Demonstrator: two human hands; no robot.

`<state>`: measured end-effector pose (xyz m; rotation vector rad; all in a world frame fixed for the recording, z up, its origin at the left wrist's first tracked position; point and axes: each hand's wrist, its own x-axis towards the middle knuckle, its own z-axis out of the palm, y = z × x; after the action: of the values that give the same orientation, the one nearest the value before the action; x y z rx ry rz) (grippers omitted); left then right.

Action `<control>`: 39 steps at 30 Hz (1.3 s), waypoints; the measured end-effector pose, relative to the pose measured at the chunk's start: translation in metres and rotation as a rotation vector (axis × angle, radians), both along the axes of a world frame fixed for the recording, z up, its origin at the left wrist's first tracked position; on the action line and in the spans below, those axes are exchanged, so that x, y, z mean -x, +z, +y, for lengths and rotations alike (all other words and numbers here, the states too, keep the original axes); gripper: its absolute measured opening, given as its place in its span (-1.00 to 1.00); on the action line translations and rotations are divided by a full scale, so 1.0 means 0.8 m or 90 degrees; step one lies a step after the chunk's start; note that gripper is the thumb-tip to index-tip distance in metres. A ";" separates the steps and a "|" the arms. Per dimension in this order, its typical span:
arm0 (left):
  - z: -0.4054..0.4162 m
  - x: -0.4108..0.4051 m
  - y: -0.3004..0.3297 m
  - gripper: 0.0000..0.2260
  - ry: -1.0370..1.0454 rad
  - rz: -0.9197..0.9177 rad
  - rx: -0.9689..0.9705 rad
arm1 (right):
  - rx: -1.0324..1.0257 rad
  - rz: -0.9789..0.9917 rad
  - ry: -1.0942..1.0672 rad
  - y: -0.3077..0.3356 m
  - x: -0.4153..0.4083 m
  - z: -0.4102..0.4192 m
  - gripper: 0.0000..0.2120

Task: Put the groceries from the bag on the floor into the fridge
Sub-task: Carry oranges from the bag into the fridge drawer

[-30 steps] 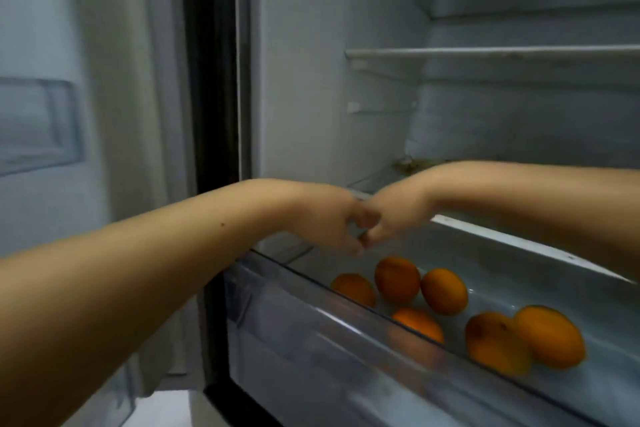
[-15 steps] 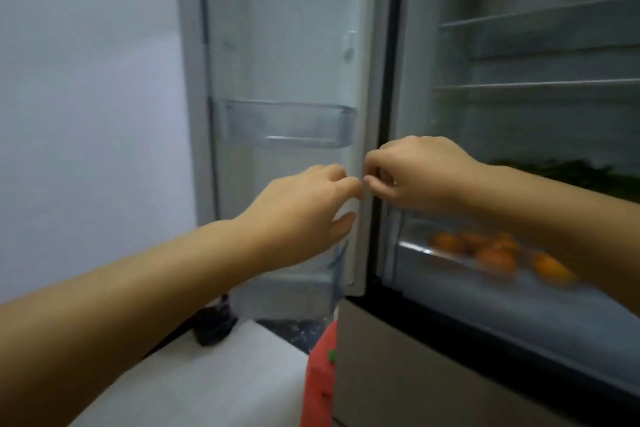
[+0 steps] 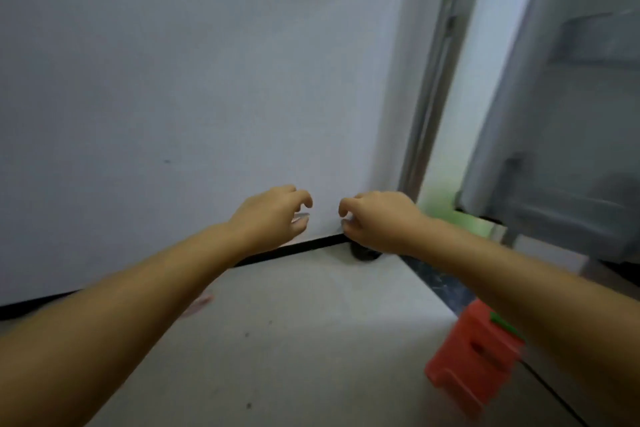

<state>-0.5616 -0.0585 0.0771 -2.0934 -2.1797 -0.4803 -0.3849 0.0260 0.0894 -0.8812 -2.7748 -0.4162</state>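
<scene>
Blurred fridge door (image 3: 568, 135) cut off rt, red bag (image 3: 474, 354) part-hidden by arm

Pale plain wall (image 3: 194, 80) at twelve o'clock; open grey fridge door (image 3: 568, 121) at two; small red plastic stool (image 3: 474, 357) on pale tiled floor (image 3: 294, 340) at four.

Bare pale floor tile (image 3: 311, 340) lies open beneath both outstretched arms, bounded ahead by the plain white wall (image 3: 194, 80) and at right by a red plastic stool (image 3: 474, 354) beside the open grey fridge door (image 3: 568, 135).
</scene>
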 end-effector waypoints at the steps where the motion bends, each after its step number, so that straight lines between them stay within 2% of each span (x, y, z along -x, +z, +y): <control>1: -0.003 0.027 -0.018 -0.72 0.032 -0.016 0.019 | 0.031 0.000 0.007 -0.024 0.034 0.000 -0.70; 5: -0.004 0.122 -0.101 -0.73 0.137 -0.095 0.089 | 0.125 -0.056 0.051 -0.117 0.168 0.005 -0.72; 8: -0.002 0.187 -0.148 -0.75 0.183 -0.138 0.123 | 0.162 -0.074 0.090 -0.149 0.259 0.016 -0.73; 13: -0.029 0.328 -0.162 -0.71 0.261 -0.144 0.154 | 0.208 -0.117 0.129 -0.161 0.403 0.046 -0.73; 20: -0.080 0.528 -0.177 -0.79 0.426 -0.206 0.137 | 0.220 -0.185 0.180 -0.178 0.592 0.042 -0.71; 28: -0.019 0.699 -0.215 -0.75 0.367 -0.256 0.171 | 0.274 -0.185 0.120 -0.217 0.752 0.090 -0.69; 34: 0.056 0.802 -0.243 -0.76 0.283 -0.260 0.237 | 0.345 -0.170 0.002 -0.267 0.801 0.151 -0.71; 39: 0.133 0.849 -0.308 -0.75 0.248 -0.299 0.320 | 0.399 -0.209 -0.072 -0.329 0.833 0.218 -0.71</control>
<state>-1.2411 0.0481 -0.1692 -1.7884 -3.1763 -0.4544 -1.0513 0.2002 -0.1742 -1.1879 -3.2252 0.3595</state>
